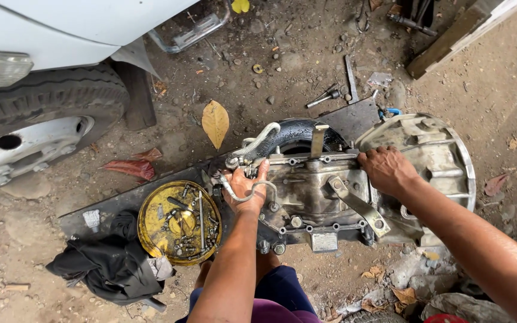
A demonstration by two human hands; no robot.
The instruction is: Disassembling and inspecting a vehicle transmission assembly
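Note:
A greasy metal gearbox (315,197) lies on a dark board on the dirt, its bell housing (432,152) to the right. My left hand (245,188) grips the left end of the gearbox, fingers around a pale braided hose (258,140) and fittings. My right hand (387,169) rests on the top edge where the case meets the bell housing. A bent metal bracket (359,206) crosses the case between my hands.
A round yellow tray (178,222) with bolts and tools sits left of the gearbox, beside a black cloth (112,266). A white vehicle's tyre (37,110) is at upper left. Loose tools (330,96), leaves and stones lie on the dirt.

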